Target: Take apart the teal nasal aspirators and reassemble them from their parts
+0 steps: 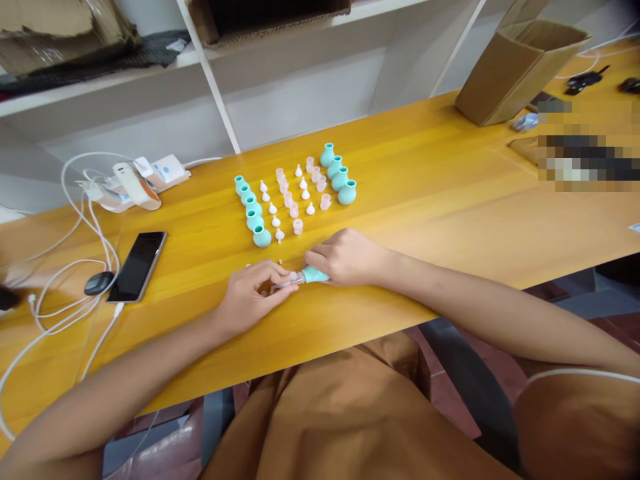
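A: Head view. What are the hands on?

B: The right hand [350,257] is closed around a teal bulb [315,274], which lies on its side on the table [450,200] near the front edge. Only the bulb's narrow end shows past the fingers; the rest sits under the palm.

A: And the left?

B: The left hand [253,287] pinches a clear tip [286,283] between thumb and fingers, right at the bulb's mouth. The tip is pale and see-through, with a pinkish collar where it meets the bulb. Whether it is seated in the bulb or only touching it, I cannot tell.

A: How does the bulb look?

B: Soft teal, smooth, widening away from the neck. Its round end is hidden by the right hand.

A: What lies beyond?

B: Two rows of bulbs standing upright: a left row [250,210] and a right row [338,175]. Between them stand small pink caps [300,193] and white cones [273,209] in loose columns. They are too small to make out in detail.

A: Anything near the left hand?

B: A few tiny pieces [263,290] on the wood just beside the fingers, partly covered. Further left lie a phone [137,265], face up, with white cables [75,280] around it.

A: The right side?

B: A cardboard box [515,73] at the back, and a blurred-out patch beside it that cannot be read.
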